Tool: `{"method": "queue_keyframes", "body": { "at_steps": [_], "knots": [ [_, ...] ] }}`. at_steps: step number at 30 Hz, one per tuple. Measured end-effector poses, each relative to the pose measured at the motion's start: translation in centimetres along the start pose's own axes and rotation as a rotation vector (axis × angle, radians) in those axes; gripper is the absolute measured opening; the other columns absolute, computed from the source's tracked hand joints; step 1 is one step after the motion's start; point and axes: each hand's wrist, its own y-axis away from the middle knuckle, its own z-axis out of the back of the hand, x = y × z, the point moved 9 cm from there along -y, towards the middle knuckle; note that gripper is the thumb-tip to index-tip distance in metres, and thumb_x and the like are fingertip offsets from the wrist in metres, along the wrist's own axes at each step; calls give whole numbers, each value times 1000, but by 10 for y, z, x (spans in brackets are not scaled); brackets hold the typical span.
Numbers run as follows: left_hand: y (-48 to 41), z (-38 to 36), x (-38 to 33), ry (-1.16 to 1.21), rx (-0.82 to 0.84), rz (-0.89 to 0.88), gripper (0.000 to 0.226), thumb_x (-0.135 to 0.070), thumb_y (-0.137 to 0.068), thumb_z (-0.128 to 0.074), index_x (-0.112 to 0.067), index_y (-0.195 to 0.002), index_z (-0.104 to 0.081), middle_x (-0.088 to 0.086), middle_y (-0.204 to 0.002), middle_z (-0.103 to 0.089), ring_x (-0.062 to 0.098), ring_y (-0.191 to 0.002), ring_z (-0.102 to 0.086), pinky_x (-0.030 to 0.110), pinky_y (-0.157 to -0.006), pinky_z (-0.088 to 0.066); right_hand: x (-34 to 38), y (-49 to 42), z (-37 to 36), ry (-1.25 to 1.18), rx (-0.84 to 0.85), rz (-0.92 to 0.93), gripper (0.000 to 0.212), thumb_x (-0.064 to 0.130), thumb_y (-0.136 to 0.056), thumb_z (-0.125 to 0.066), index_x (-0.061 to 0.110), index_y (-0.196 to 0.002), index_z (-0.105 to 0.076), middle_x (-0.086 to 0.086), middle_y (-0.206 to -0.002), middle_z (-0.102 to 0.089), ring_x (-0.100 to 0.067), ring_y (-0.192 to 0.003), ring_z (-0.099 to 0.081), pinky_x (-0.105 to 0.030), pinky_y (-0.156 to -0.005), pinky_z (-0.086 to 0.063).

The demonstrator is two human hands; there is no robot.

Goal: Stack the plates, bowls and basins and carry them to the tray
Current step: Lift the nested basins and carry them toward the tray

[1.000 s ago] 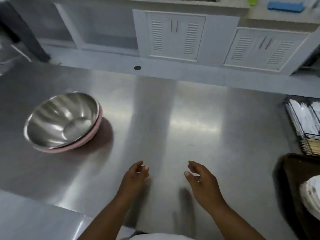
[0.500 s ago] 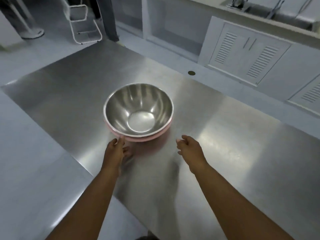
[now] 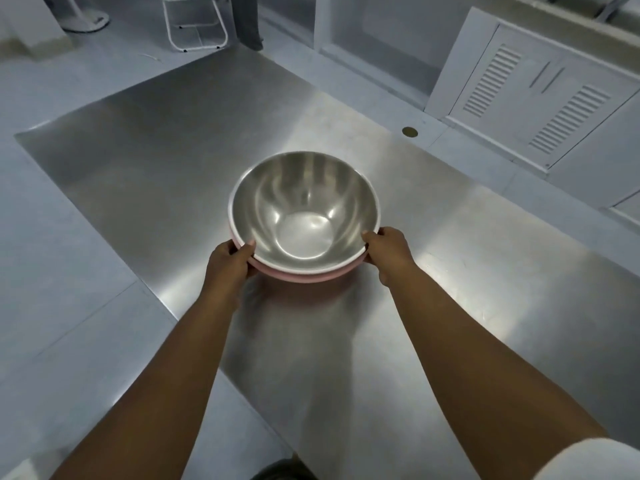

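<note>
A: Where is the steel bowl (image 3: pixel 304 211)?

B: Nested in the pink basin (image 3: pixel 304 274) on the steel desk (image 3: pixel 450 271). The left hand (image 3: pixel 230 263) and the right hand (image 3: pixel 389 251) each clasp the stack's rim.

A: Which step?

B: I judge the pick-up. Next: lift level, carry to the tray, which is not visible.

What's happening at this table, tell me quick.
A person has both hands on a nested stack: a steel bowl sitting inside a pink basin, with a white rim showing between them. The left hand and right hand each have a grip on the near rim, at opposite sides. The stack sits on, or just above, the steel table. No tray is in view.
</note>
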Motion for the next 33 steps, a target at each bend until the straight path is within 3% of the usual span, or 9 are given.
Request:
{"method": "queue_keyframes", "body": {
  "at_steps": [7,11,15,25,29,33],
  "knots": [
    [24,-14,4,-42,65,-48,30,-12,-95,-55,-1,-121,-63,16,-111,-70,25,-100,-69,36,-85,-57,-33,24,28,-32,-64,-29,35,26,-67,-56,1,-88,-66,-22,-93,-72,-40,-89,-70,-58,-81,-57],
    [56,-37,15,-76,143,-69,25,-12,-95,-55,-6,-116,-66,11,-104,-73,22,-96,-71,33,-80,-58,-66,60,66,-87,-130,-47,29,25,-70,-55,6,-89,-66,-19,-94,-71,-40,-91,-69,-57,-82,-57],
    [90,-73,34,-160,240,-67,30,-17,-94,-57,-6,-121,-63,12,-110,-72,26,-100,-70,41,-88,-57,-106,105,119,-159,-234,-59,20,25,-79,-57,15,-91,-68,-8,-93,-72,-28,-91,-69,-50,-88,-57],
    [199,-212,92,-343,561,-43,30,-19,-94,-59,-9,-122,-63,10,-113,-71,27,-103,-69,47,-93,-55,-220,221,278,-211,-535,-109,21,29,-91,-55,18,-104,-67,-2,-97,-72,-24,-92,-69,-47,-89,-57],
    [248,-275,112,-426,686,-64,42,-36,-80,-65,-17,-117,-67,7,-110,-73,29,-102,-69,55,-93,-53,-262,266,342,-252,-652,-151,16,30,-90,-56,20,-97,-67,-1,-94,-72,-23,-90,-69,-49,-88,-57],
    [298,-343,135,-463,812,-76,36,-28,-88,-64,-14,-120,-65,8,-113,-71,26,-102,-70,52,-93,-54,-297,306,404,-315,-765,-191,11,28,-90,-57,22,-91,-66,-1,-92,-72,-23,-89,-69,-50,-88,-57]
  ]
}}
